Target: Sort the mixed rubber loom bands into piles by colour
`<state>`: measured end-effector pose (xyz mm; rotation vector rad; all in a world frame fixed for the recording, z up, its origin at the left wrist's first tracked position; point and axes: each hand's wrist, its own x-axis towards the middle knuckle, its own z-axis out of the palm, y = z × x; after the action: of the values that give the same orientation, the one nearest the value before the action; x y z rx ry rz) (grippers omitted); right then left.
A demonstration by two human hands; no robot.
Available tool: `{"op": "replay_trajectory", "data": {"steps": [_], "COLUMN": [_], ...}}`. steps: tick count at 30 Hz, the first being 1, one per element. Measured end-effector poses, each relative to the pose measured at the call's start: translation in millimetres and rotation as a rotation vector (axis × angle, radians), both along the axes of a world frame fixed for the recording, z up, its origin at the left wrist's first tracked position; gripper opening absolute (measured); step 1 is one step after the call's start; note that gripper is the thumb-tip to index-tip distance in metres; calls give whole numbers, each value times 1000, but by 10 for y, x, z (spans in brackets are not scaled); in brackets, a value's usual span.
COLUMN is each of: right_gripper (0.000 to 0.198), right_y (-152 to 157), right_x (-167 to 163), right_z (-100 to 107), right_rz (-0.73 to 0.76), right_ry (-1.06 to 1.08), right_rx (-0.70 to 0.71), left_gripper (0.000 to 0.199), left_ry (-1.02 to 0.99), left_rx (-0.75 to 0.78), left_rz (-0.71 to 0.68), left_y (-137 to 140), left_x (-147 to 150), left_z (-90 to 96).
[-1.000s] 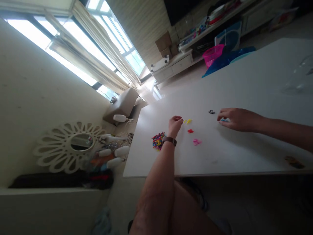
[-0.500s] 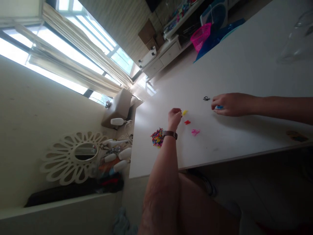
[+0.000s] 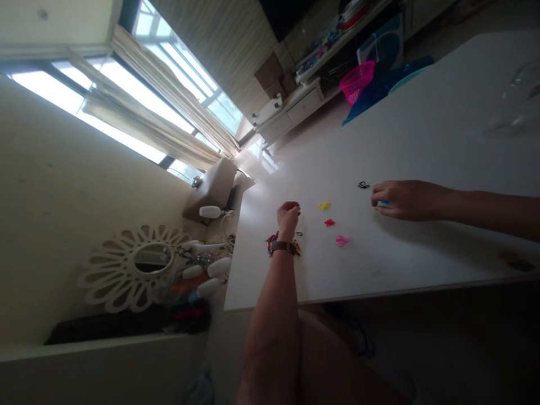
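My left hand [image 3: 288, 216], with a dark watch on its wrist, is above the white table [image 3: 270, 281] with fingers curled together. What they hold, if anything, is too small to make out. Its wrist partly covers a multicoloured pile of small rubber bands [image 3: 272, 239], and a single dark band [image 3: 299, 233] lies beside it. Further right lie small yellow bands [image 3: 324, 206], red bands [image 3: 329, 223] and pink bands [image 3: 342, 241]. My right hand [image 3: 392, 199] has its fingers closed around blue bands [image 3: 383, 202], next to a few black bands [image 3: 363, 184].
A clear plastic container [image 3: 512, 107] stands at the table's far right. Beyond the table are a pink basket [image 3: 356, 81] and a white drawer unit [image 3: 291, 115]. A lamp with white shades [image 3: 211, 212] and a round mirror [image 3: 152, 259] are at the left.
My left hand has moved left from the yellow bands to near the multicoloured pile, uncovering the yellow bands and the single dark band. My right hand stays by the black bands. The view has shifted slightly.
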<state>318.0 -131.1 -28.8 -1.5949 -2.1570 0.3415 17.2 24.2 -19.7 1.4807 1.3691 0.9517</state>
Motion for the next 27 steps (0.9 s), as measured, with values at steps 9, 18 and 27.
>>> {"op": "replay_trajectory", "data": {"steps": [9,18,27], "right_gripper": [20,13,11], "right_y": [-71,-158,-158], "right_x": [-22,-2,74], "right_z": [292,568,722], "right_rz": [125,172,144], "right_ry": [-131,-89,-24], "right_rx": [64,-1,9], "left_gripper": [16,26,27], "left_ry": [461,681,798], "left_rx": [-14,-50,-76], "left_rz": [-172,-281,-228], "left_y": [-204,-293,-172], "left_x": [-432,-479,-557], "left_z": [175,223,88]}}
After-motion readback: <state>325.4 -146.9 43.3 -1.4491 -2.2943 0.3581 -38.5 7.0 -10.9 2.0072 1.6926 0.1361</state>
